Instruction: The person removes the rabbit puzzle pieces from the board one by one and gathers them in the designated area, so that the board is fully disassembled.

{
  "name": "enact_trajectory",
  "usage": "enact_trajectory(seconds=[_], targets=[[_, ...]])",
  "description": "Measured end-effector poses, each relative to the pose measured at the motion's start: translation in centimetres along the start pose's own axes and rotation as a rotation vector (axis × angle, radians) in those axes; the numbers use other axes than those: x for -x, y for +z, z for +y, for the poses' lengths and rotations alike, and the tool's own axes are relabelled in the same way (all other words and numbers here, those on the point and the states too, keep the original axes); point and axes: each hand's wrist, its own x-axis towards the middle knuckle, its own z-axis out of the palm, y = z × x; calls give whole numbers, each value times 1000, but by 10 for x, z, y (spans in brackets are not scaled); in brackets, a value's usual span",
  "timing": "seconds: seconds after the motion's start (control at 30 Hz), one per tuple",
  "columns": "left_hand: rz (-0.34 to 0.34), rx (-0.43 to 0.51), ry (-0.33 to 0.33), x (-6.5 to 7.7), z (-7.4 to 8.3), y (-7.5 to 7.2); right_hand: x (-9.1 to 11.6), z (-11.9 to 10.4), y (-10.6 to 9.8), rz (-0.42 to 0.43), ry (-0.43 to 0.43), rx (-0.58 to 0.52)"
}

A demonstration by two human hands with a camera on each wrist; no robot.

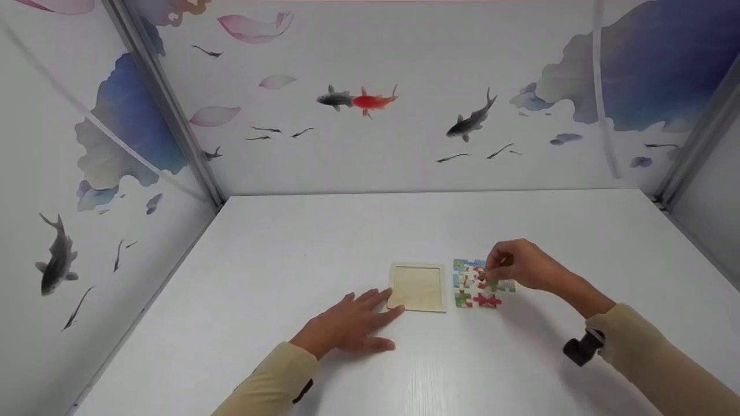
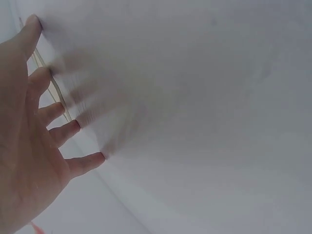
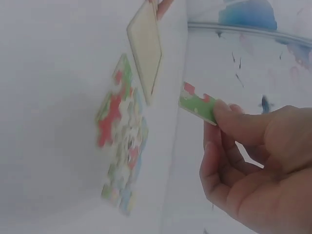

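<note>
A square wooden puzzle tray (image 1: 416, 289) lies on the table, its recess bare. My left hand (image 1: 352, 323) rests flat with fingers spread, its fingertips at the tray's left edge; the left wrist view shows those fingers (image 2: 87, 163) straight against the tabletop. To the right of the tray lies a group of colourful jigsaw pieces (image 1: 463, 299), partly joined, with a gap along the near right side. Above them is my right hand (image 1: 529, 266). Between thumb and forefinger it pinches a green puzzle piece (image 3: 197, 105) with red patches, held up off the table in the right wrist view.
The white table (image 1: 289, 242) meets a back wall (image 1: 393, 150) printed with fish and petals, and a similar left wall (image 1: 34, 323). A dark wrist device (image 1: 584, 346) hangs at the right sleeve (image 1: 636, 341).
</note>
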Motion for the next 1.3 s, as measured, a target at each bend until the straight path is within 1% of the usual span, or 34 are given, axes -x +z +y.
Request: enact_trajectory(seconds=[0.1, 0.27, 0.33, 0.43, 0.6, 0.77, 1.03, 1.23, 1.3], targets=[[10, 0, -2, 1, -4, -1, 8, 16, -8, -22, 18, 17], [14, 10, 9, 3, -7, -3, 14, 33, -6, -59, 77, 59], [20, 4, 21, 2, -8, -4, 15, 37, -3, -58, 92, 74], [30, -7, 30, 3, -8, -4, 15, 40, 3, -33, 106, 87], [38, 1, 28, 7, -7, -2, 20, 42, 14, 17, 159, 128], [45, 5, 26, 11, -6, -1, 29, 41, 22, 42, 206, 156], [43, 24, 34, 13, -6, -1, 29, 36, 27, 55, 187, 146], [32, 23, 37, 14, -4, 0, 30, 36, 31, 60, 211, 154], [36, 22, 36, 15, -5, 0, 29, 35, 31, 60, 202, 149]])
